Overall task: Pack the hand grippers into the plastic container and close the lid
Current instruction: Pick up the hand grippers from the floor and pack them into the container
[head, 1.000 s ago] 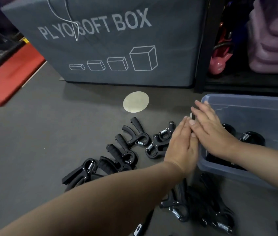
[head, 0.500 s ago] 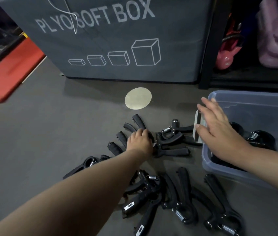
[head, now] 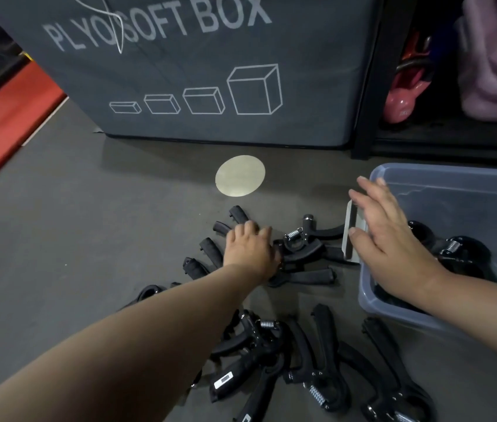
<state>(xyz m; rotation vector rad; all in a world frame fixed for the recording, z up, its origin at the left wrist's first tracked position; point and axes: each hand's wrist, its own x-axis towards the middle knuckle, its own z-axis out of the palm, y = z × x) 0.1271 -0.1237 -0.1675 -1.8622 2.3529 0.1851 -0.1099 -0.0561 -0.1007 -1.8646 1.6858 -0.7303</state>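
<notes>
**Pick one up and drop it in**

My left hand (head: 250, 248) is down on the floor, left of the plastic container (head: 372, 300). Its fingers are curled over a hand gripper (head: 302, 249). They seem to hold one handle, but my hand hides that part. My right hand (head: 393, 248) lies flat on the left end of the container. Its fingers are straight and a little spread, and the thumb is by the grey clip (head: 351, 233). It holds nothing. It looks like it stops the container from sliding.

A few hand grippers (head: 454, 251) are inside the container. Many more lie on the floor, left of it and in front of it. So most of the job is left to do, and I see no lid.

To do this well, I should grab the handles close to the spring so the thing does not swing. The handles lie across each other, so I should lift slowly. Then I go up and over the left wall, move my right hand away, and lay it flat beside the others. That way the lid can shut later.

Behind the container, to its left, stands a big grey box (head: 180, 71). White letters on it say PLYO SOFT BOX, and a white cord crosses them. Under the letters are four little box drawings, small to big. One gripper in front of the container has a white sticker (head: 225, 379), too small to read.
</notes>
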